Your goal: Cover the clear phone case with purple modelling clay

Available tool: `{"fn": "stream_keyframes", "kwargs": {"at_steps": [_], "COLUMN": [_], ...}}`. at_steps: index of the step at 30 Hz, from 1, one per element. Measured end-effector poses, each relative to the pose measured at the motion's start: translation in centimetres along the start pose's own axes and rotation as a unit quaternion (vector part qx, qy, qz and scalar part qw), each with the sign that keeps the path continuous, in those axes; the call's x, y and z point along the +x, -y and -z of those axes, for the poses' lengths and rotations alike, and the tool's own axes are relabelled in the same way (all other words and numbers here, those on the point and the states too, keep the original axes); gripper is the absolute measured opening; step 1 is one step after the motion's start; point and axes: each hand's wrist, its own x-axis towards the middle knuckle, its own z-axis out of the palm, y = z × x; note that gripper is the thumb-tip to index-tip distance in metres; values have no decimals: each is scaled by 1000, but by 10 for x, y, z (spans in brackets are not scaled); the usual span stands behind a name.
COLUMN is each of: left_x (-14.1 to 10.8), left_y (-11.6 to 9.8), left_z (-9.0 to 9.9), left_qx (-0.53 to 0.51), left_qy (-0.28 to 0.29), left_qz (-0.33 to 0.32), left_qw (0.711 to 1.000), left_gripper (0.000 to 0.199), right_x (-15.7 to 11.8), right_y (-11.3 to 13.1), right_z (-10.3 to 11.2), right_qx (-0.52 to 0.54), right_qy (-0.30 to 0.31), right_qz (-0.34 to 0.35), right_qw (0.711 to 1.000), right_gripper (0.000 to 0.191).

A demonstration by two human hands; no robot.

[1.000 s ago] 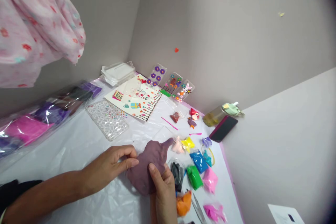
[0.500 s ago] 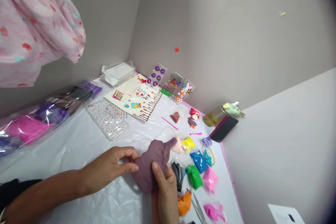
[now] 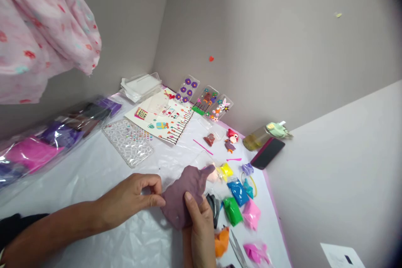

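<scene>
A flattened sheet of mauve modelling clay [image 3: 184, 200] lies under my hands, its pointed end reaching toward the packets. My left hand [image 3: 132, 199] pinches the sheet's left edge between thumb and curled fingers. My right hand [image 3: 201, 224] holds the lower right part, with its thumb pressed on top. Small packets of coloured clay lie just right of the sheet, including a yellow packet [image 3: 226, 171], a blue packet [image 3: 238, 192] and a green packet [image 3: 233, 211]. A pale peach clay lump [image 3: 213, 174] is partly hidden behind the sheet's tip.
Scissors [image 3: 238, 251] lie at the near right. Decorated phone cases [image 3: 207, 102] stand along the back, beside a rhinestone sheet [image 3: 128, 142]. A phone [image 3: 267, 153] and bottle [image 3: 255, 140] sit by the table's right edge. Bagged clay [image 3: 53, 136] lies left; pink cloth [image 3: 40, 21] hangs above.
The clay sheet has shifted slightly right and away from me, with my right hand moving along with it. My left hand has stayed nearly in place at the sheet's edge.
</scene>
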Motion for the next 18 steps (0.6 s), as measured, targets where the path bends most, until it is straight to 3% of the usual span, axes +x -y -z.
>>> {"fn": "stream_keyframes", "kwargs": {"at_steps": [6,13,18], "left_x": [3,1,1], "left_y": [4,1,-2], "left_z": [4,4,6], "left_qx": [-28,-12,-22], "left_qy": [31,25,36], "left_qz": [-41,-6,-52], "left_qw": [998,1000,998], "left_gripper": [45,33,49], "right_x": [1,0,-1], "right_y": [-3,-1,-1], "right_z": [5,4,2], "right_qx": [4,-7,-3], "right_qy": [3,-3,1], "right_qz": [27,24,26], "right_qw": [1000,1000,1000], "right_gripper": [39,43,37]}}
